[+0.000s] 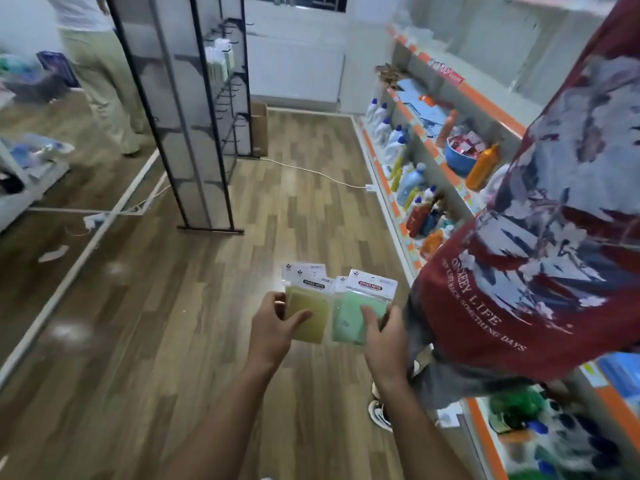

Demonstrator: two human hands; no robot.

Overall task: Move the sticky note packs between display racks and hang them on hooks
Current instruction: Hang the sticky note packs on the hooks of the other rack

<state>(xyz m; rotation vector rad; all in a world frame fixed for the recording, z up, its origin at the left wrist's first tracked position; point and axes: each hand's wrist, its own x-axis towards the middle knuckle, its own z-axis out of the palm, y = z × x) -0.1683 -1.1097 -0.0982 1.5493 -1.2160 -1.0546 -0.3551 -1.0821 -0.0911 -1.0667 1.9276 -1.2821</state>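
My left hand (275, 329) grips a small stack of yellow sticky note packs (308, 303) with white header cards. My right hand (384, 336) grips green sticky note packs (360, 306) with a red "STICKY NOTE" label. Both stacks are held side by side at waist height over the wooden floor. Ahead on the left stands a tall black display rack (194, 109) with rows of hooks (230, 95); a few pale packs (219, 60) hang near its top.
A person in a dark red printed shirt (540, 244) stands close on my right, in front of shelves (436, 147) with bottles and orange trim. Another person (100, 81) stands far left. A white cable (311, 171) and power strip (93, 220) lie on the floor.
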